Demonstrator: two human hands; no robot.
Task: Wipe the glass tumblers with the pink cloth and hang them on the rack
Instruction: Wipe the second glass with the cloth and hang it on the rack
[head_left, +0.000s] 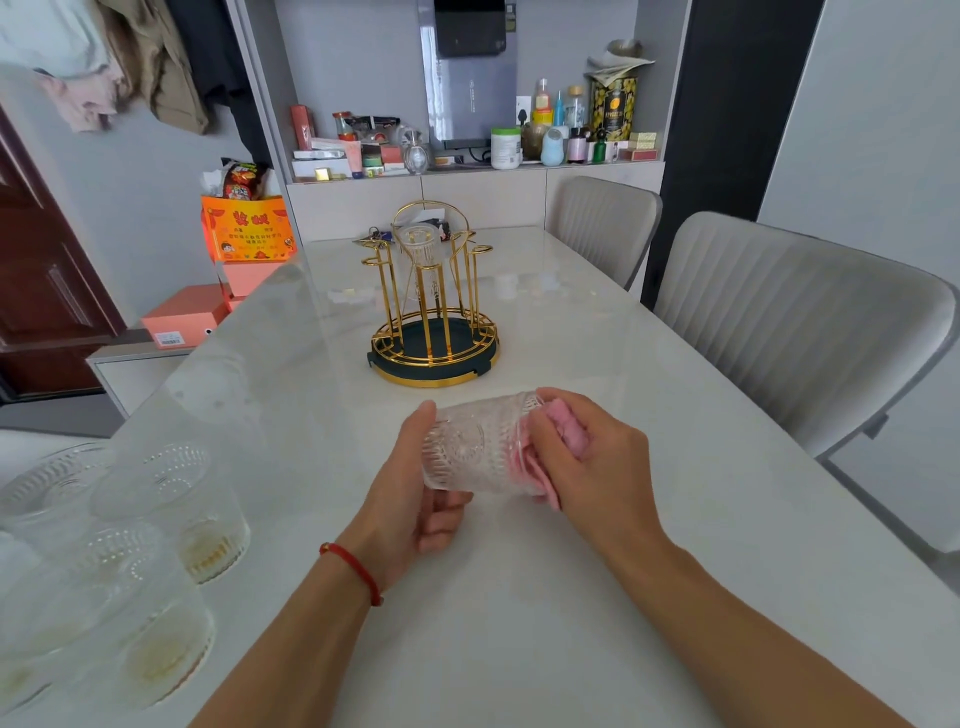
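Head view: tumbler (480, 449) in left hand (415, 499), no legible writing.

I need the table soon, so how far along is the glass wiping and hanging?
Early on. Done: one tumbler already hangs upside down on the gold rack. In hand: the left hand holds a tumbler on its side while the right hand works the pink cloth into its mouth. Left: several tumblers wait at the table's left edge; their exact number is unclear.
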